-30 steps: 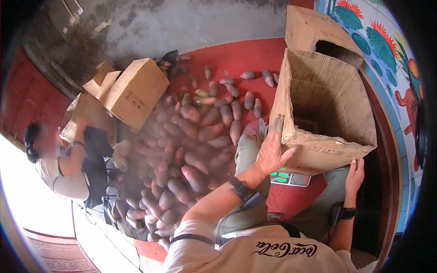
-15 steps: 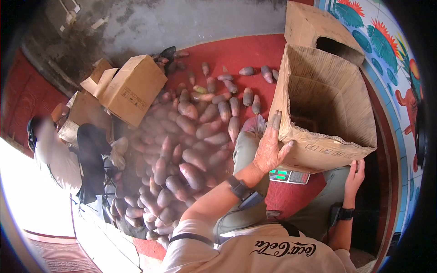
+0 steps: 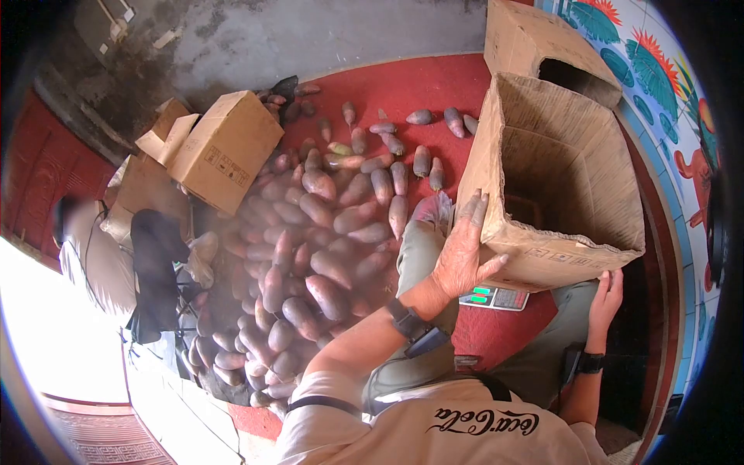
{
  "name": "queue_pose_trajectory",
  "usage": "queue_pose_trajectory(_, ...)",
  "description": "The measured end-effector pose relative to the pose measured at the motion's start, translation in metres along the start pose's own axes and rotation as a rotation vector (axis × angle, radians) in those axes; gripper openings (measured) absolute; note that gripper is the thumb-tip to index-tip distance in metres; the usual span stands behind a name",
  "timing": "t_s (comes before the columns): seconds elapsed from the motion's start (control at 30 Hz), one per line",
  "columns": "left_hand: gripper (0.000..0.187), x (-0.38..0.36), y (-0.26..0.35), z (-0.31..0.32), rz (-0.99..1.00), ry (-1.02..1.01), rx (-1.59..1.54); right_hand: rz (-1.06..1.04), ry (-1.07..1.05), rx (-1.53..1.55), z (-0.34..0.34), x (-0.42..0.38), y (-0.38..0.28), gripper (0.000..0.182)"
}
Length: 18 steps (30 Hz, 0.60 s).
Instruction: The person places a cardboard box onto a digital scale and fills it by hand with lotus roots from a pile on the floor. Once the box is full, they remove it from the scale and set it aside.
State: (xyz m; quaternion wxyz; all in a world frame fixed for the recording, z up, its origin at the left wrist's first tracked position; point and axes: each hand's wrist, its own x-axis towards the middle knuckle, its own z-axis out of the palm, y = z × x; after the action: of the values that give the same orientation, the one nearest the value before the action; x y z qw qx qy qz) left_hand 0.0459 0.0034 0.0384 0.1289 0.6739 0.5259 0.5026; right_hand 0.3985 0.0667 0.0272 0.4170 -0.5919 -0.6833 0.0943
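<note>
A tall open cardboard box [image 3: 566,260] stands in front of me on a small digital scale [image 3: 508,299] with a green-lit display. Its inside is in shadow, and the part of the floor of it that I can see is bare cardboard. My left hand [image 3: 463,256] grips the left near corner, fingers stretched along the side and thumb on the near face. At the right near corner, my right hand [image 3: 607,298] holds the box from below the rim, its fingers partly round the edge. My knees are on both sides of the scale.
Purple-skinned root vegetables [image 3: 329,267] lie heaped across the red floor [image 3: 418,77] to the left. Another cardboard box [image 3: 542,39] stands behind mine. More boxes [image 3: 232,147] are at the far left, near a person [image 3: 97,260]. A painted wall [image 3: 659,77] borders the right.
The box has shifted and turned slightly to the right, with both hands still on it. The person at the left has moved a little.
</note>
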Motion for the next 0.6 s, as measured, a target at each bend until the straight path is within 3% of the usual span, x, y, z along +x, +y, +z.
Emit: queue_pose_trajectory(0.6, 0.101, -0.0006, -0.0005, -0.0008, 0.032, 0.047, 0.012, 0.004, 0.005, -0.065, 0.0018, 0.0039, -0.0027, 0.035)
